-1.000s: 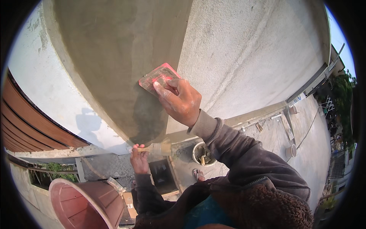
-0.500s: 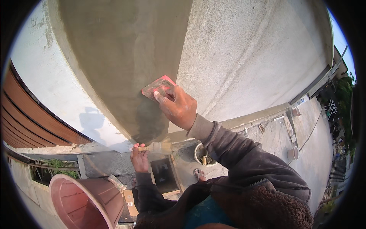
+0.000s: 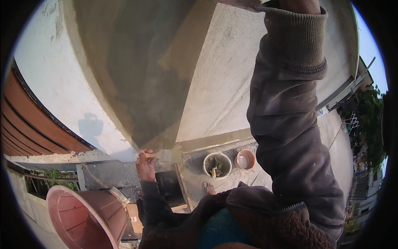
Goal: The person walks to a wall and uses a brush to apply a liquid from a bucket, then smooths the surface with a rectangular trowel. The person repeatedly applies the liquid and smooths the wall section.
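Note:
In my left hand (image 3: 146, 168), low by the foot of the wall, is a wide paintbrush (image 3: 166, 155) with a wooden handle. The fingers are closed round the handle and the pale bristles point right. My right arm (image 3: 290, 99) is stretched up along the wall, and its wrist (image 3: 300, 6) meets the top edge, so the fingers are cut off. A reddish-brown flat edge (image 3: 241, 3) shows beside the cuff; whether that hand holds it is unclear. Ahead lies a strip of damp grey plaster (image 3: 141, 70) between paler wall faces.
A bucket (image 3: 217, 165) with grey mix and a wooden-handled tool stands on the ground beside a smaller orange bucket (image 3: 245, 159). At lower left is a big pink tub (image 3: 89, 216). A dark rectangular opening (image 3: 170, 186) with a wooden edge lies near my foot (image 3: 208, 188).
My right hand, which held a red float against the plaster, has gone up past the top edge. My left hand with the brush has shifted slightly left. The orange bucket has come into sight.

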`<state>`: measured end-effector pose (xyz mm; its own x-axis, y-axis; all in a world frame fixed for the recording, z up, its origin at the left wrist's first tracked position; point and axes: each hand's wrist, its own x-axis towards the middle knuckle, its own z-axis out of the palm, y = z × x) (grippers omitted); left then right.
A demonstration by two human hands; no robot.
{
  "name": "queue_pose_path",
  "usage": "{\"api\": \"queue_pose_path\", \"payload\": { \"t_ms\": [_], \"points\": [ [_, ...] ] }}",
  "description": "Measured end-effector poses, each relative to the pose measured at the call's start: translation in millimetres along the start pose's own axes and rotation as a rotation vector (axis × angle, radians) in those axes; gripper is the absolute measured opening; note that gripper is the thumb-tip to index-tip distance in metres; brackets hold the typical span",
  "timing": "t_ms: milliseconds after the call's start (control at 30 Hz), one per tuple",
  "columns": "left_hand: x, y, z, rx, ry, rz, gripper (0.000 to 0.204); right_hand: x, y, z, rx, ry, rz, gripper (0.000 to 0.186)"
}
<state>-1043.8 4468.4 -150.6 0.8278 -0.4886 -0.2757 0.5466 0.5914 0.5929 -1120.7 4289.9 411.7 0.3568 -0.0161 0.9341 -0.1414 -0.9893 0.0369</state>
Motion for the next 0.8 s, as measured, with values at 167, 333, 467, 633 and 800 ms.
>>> {"api": "queue_pose_path", "payload": {
  "t_ms": [167,333,467,633,800],
  "points": [
    [-2,11,-7,-0.016,0.044,0.025,0.029,-79,11,41,0.073,-0.103,0.006,0.019],
    [-1,8,-2,0.0,0.013,0.009,0.03,-195,2,75,0.058,-0.339,0.219,0.02],
    [3,5,-1,0.031,0.009,-0.015,0.032,-245,3,58,0.169,-0.613,0.301,0.023],
    [0,5,-3,0.029,0.07,-0.026,0.032,-230,78,10,0.839,-0.148,0.298,0.036],
    [4,-7,2,0.078,0.076,-0.062,0.033,-191,125,53,0.792,0.008,-0.011,0.039]
  ]
}}
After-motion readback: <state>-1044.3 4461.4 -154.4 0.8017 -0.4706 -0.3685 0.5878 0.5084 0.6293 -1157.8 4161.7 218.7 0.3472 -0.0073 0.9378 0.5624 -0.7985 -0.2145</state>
